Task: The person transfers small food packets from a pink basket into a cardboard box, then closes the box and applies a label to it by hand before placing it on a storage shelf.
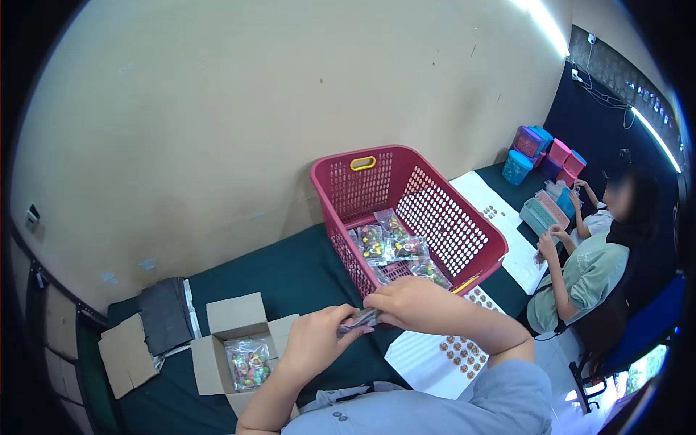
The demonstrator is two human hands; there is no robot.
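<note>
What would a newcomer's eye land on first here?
The big maroon basket mid-view, with clear bags of colourful pieces inside. Just in front of it, the left hand and right hand pinch a small packet. Then the open cardboard box to the left, another colourful bag inside.

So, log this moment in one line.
left hand: gripping small crinkled plastic packet | right hand: gripping same packet | red perforated plastic basket: clear bags, colourful contents | open brown cardboard box: similar bag visible
</note>
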